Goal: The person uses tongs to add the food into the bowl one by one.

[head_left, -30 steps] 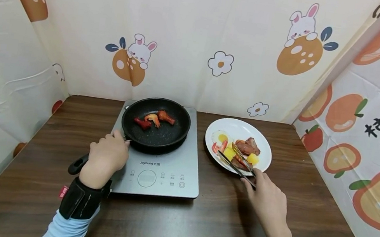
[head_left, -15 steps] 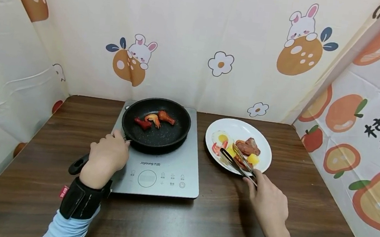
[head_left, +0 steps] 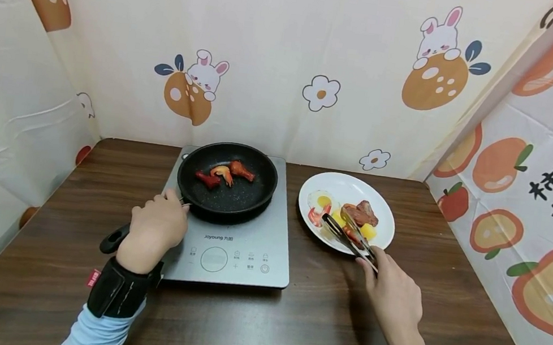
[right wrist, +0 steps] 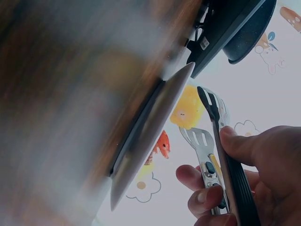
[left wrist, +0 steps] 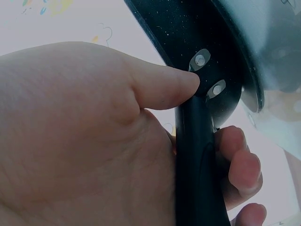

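Note:
My left hand (head_left: pixel 157 233) grips the black handle (left wrist: pixel 197 165) of a frying pan (head_left: pixel 232 201), thumb along its top near the rivets and fingers curled round it. In the pan lie a chicken drumstick (head_left: pixel 242 170), a shrimp (head_left: pixel 222 174) and a dark red piece (head_left: pixel 207 179). My right hand (head_left: pixel 392 299) holds metal tongs (head_left: pixel 356 244) between thumb and fingers. Their slotted tips stand apart low over a white plate (head_left: pixel 387 205). On the plate are a fried egg (head_left: pixel 321 200), a shrimp (head_left: pixel 314 217), browned meat (head_left: pixel 361 212) and yellow chunks (head_left: pixel 368 231).
The pan stands on a silver induction cooker (head_left: pixel 241 259), left of the plate. Both rest at the back of a dark wooden table (head_left: pixel 237 333). Printed cloth walls (head_left: pixel 281 42) close off the back and both sides.
My right hand and the tongs have shifted slightly to the right over the plate. The left hand, the pan and its contents have stayed where they were.

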{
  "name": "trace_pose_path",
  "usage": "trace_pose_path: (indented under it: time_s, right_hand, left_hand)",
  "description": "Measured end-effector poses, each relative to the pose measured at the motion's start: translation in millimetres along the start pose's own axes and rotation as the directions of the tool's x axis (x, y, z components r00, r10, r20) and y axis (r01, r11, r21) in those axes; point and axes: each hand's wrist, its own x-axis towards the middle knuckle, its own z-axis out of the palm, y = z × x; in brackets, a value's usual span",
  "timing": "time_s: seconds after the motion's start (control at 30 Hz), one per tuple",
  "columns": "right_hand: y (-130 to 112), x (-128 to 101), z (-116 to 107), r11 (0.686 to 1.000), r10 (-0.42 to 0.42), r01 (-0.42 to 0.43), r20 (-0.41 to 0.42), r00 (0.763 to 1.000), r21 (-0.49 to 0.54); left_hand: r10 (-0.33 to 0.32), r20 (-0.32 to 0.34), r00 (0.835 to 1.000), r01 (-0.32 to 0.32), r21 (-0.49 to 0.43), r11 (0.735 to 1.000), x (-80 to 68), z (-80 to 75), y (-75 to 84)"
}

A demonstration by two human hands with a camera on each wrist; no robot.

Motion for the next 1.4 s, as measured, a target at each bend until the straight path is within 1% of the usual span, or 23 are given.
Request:
trace_pose_path:
  time_s: [0.13, 0.37, 0.43, 0.53, 0.67, 0.8, 0.97, 1.03, 1.1, 1.2, 1.33, 1.4]
  right_hand:
    - [-1, 3, -2, 1.000, -0.007, 0.007, 0.004, 1.000, 0.003]
    - [-9, 13, -7, 1.000, 0.002, -0.003, 0.050, 0.999, 0.017]
    - [-12, 16, -8, 1.000, 0.002, -0.003, 0.060, 0.998, 0.020]
    - [-17, 22, -11, 1.000, -0.015, 0.014, 0.053, 0.998, 0.023]
    - [-29, 34, -17, 0.998, -0.025, 0.022, 0.061, 0.998, 0.054]
    - [-45, 50, -22, 0.994, -0.041, 0.031, 0.085, 0.996, 0.107]
    - [-72, 67, -18, 0.978, -0.156, 0.148, 0.042, 0.987, 0.145]
    - [-85, 72, -14, 0.972, -0.184, 0.175, 0.044, 0.982, 0.155]
    - [-97, 77, -12, 0.969, -0.192, 0.177, 0.075, 0.979, 0.174]
    - [-117, 85, -8, 0.967, -0.197, 0.168, 0.143, 0.970, 0.192]
    - [-143, 93, -3, 0.962, -0.219, 0.174, 0.220, 0.950, 0.210]
    - [-153, 96, 0, 0.960, -0.241, 0.193, 0.244, 0.940, 0.205]
  left_hand:
    - [0.007, -0.003, 1.000, -0.007, 0.005, 1.000, 1.4, -1.4, -0.2]
    - [0.003, 0.000, 1.000, -0.003, 0.006, 1.000, 2.2, -3.1, 0.5]
    - [0.004, 0.000, 1.000, -0.004, 0.005, 1.000, 1.7, -3.0, 0.7]
    - [0.006, 0.000, 1.000, -0.006, 0.003, 1.000, 1.3, -2.9, 1.0]
    - [0.003, 0.000, 1.000, -0.003, 0.003, 1.000, 1.5, -3.4, 1.1]
    - [0.000, 0.000, 1.000, 0.000, 0.003, 1.000, 1.5, -4.4, 0.7]
    - [-0.002, 0.002, 1.000, 0.002, -0.001, 1.000, 0.8, -4.7, 0.1]
    - [-0.002, 0.006, 1.000, 0.002, -0.001, 1.000, 0.5, -4.1, 0.1]
    - [-0.003, 0.010, 1.000, 0.003, -0.001, 1.000, 0.3, -3.5, 0.1]
    - [-0.007, 0.014, 1.000, 0.007, -0.004, 1.000, 0.1, -2.1, 0.2]
    - [-0.008, 0.015, 1.000, 0.009, -0.007, 1.000, -0.1, -1.0, 0.0]
    - [-0.005, 0.015, 1.000, 0.005, -0.007, 1.000, -0.3, -1.2, -0.4]
